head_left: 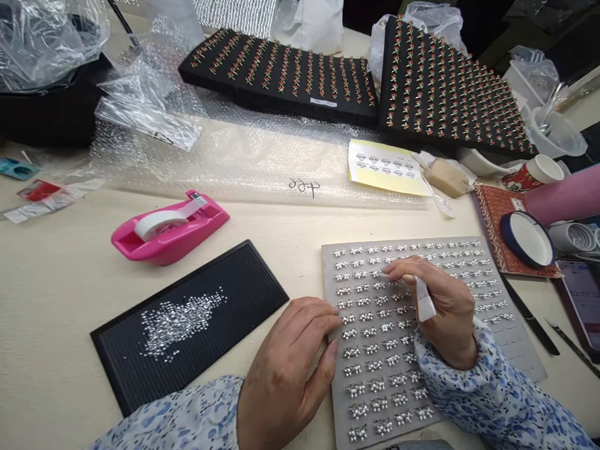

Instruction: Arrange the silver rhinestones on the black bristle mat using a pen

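A grey foam board [329,262] holds rows of small silvery flower-shaped pieces, probably rings, set in slits. My right hand [434,303] is over the board, fingers pinched together near a piece in an upper row. A white strip [425,300], like paper or tape, sticks out by its thumb; what the fingertips grip is too small to make out. My left hand [293,362] rests with fingers stretched out against the board's left edge, holding nothing. Left of it lies a black ridged tray [255,269] with a scatter of tiny clear stones [180,325].
A pink tape dispenser [187,231] stands behind the tray. Black foam boards [281,103] with red-and-gold pieces lie at the back, near bubble wrap [244,156] and a label sheet [384,169]. At right are tweezers [529,319], a round lid [527,240] and a phone [579,300].
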`<state>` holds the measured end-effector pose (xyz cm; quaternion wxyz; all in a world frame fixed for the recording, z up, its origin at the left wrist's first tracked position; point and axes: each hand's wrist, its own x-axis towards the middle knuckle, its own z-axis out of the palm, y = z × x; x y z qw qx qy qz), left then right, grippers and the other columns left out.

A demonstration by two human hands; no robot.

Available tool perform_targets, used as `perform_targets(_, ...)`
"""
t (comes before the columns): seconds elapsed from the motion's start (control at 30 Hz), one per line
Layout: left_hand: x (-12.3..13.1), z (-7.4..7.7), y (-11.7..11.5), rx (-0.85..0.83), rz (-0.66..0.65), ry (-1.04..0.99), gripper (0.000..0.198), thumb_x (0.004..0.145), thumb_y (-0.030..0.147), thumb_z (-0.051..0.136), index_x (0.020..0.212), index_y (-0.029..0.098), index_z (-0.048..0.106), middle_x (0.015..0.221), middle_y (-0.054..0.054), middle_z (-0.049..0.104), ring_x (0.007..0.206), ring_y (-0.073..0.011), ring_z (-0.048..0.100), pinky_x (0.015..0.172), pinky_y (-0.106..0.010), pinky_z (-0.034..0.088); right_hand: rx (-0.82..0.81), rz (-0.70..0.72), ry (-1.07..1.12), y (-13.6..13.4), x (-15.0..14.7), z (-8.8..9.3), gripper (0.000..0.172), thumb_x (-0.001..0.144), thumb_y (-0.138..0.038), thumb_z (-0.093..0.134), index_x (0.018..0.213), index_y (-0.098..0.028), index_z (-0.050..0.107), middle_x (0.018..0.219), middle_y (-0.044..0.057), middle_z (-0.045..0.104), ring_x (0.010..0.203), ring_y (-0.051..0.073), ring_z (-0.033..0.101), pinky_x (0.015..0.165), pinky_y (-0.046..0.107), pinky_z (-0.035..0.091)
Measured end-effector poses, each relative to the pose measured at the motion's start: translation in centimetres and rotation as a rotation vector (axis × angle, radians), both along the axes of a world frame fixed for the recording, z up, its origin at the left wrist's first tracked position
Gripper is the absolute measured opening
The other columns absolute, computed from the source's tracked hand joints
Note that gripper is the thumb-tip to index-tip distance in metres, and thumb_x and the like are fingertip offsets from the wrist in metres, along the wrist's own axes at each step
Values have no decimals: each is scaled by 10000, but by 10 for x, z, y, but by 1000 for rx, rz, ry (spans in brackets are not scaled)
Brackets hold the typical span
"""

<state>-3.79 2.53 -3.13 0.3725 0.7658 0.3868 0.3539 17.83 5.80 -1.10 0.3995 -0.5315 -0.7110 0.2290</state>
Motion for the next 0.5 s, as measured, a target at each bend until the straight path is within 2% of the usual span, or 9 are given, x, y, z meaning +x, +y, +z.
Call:
perform_targets(0.2, 0, 0, -1, 1, 3, -7, 222, 840, 47, 468, 1044, 96, 542, 1030, -117, 549, 1020, -236, 469, 882, -444, 433, 45, -48, 24, -2, 1, 0, 219, 831, -77, 462, 822, -204, 641, 811, 19, 659, 805, 152, 638, 747, 352, 536)
perform_targets(0.5, 0, -1, -1, 2, 8, -4, 233, 839, 48, 466, 1051, 109, 540, 1037, -116, 551, 1026, -240, 470, 881, -453, 435, 14, -8, 8, 0, 1, 0, 207, 834, -94, 466, 817, -210, 637, 797, 14, 663, 797, 150, 642, 733, 343, 545)
